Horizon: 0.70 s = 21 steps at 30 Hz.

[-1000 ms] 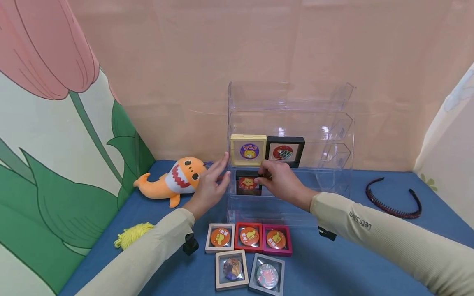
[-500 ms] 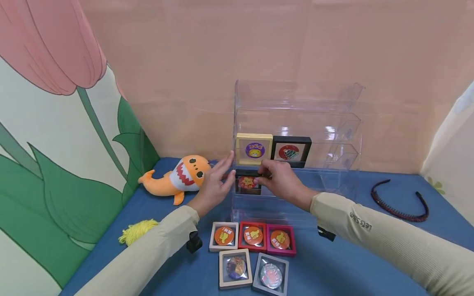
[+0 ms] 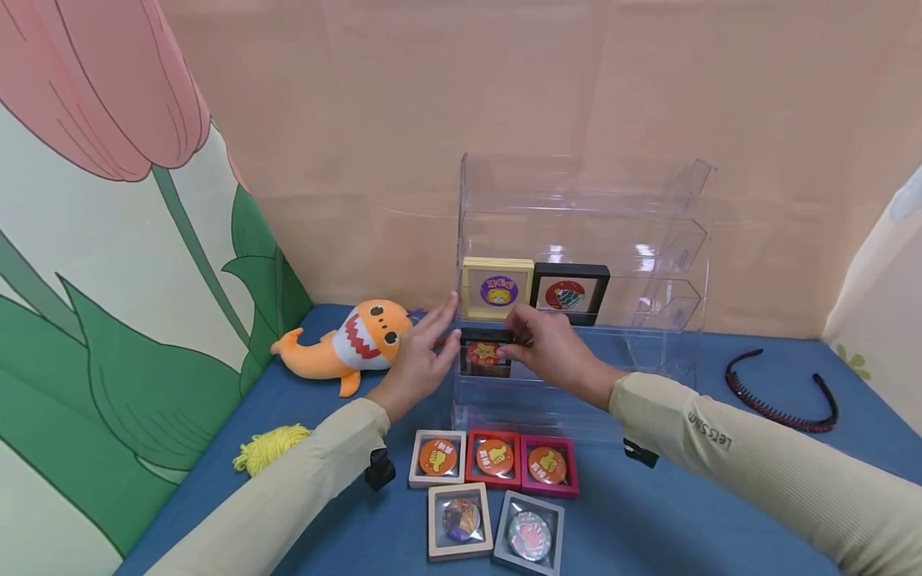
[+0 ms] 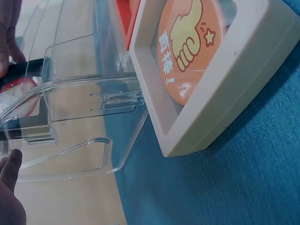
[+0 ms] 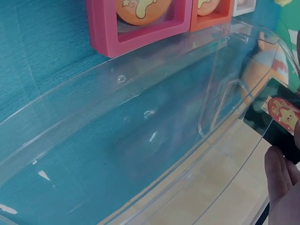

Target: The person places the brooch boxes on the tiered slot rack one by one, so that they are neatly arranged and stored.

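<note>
My right hand (image 3: 555, 346) pinches the right side of a small black frame (image 3: 481, 354) holding a red badge with a yellow star. That black frame sits at the left end of a lower tier of a clear acrylic rack (image 3: 576, 340). Straight-fingered, my left hand (image 3: 418, 362) lies along the rack's left side, fingertips at its edge. On the tier above stand a cream frame (image 3: 497, 290) with a purple badge and another black frame (image 3: 571, 293) with a red and green badge. In the right wrist view the held frame (image 5: 262, 115) tilts behind the rack's clear front.
Before the rack lie a white frame (image 3: 437, 458), a red frame (image 3: 494, 460), a magenta frame (image 3: 549, 466), a beige frame (image 3: 459, 522) and a grey frame (image 3: 529, 534). An orange plush shark (image 3: 353, 344), yellow yarn (image 3: 270, 448) and a dark headband (image 3: 781, 412) flank them.
The head view has shifted slightly, so the scene sits further right. Both hands keep nearly the same places at the rack, the right still pinching the black frame.
</note>
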### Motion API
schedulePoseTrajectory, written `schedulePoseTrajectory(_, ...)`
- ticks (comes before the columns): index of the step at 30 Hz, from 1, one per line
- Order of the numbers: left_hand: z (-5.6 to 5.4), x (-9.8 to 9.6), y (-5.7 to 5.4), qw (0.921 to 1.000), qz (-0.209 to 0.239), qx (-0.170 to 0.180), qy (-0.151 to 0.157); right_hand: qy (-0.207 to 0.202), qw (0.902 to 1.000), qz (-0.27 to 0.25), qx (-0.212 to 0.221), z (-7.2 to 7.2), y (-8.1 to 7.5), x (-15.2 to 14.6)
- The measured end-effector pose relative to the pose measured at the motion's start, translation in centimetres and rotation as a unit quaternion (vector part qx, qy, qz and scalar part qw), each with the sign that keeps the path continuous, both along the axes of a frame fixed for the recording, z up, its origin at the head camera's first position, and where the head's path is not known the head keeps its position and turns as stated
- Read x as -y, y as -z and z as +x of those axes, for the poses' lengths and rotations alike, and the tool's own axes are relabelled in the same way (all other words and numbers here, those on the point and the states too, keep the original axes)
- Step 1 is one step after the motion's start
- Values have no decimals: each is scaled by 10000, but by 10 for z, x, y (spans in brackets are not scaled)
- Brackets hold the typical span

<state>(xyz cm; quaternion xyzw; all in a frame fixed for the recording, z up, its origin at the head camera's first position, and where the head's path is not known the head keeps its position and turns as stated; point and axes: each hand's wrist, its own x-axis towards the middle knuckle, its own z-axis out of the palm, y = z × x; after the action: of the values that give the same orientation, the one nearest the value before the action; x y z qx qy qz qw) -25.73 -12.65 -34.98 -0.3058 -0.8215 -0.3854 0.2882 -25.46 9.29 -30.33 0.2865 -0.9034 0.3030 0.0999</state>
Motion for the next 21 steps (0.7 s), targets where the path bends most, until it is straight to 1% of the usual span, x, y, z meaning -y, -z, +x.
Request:
schedulePoseTrajectory(7,0,0,0,10000,30,-9,27,-95,9999,-59,-71,0,0,-4)
schedulePoseTrajectory(13,-1,-2,0,10000,28,66,57,-37,10000,-32,-66,1,0,-10)
schedulePoseTrajectory(17,-1,-1,1,10000,51,5,65,-104,9999,32,-121,2,0,-14)
schedulePoseTrajectory(21,-1,-1,1,10000,45,-25,45,-49,9999,41,-159,4,-1,-21)
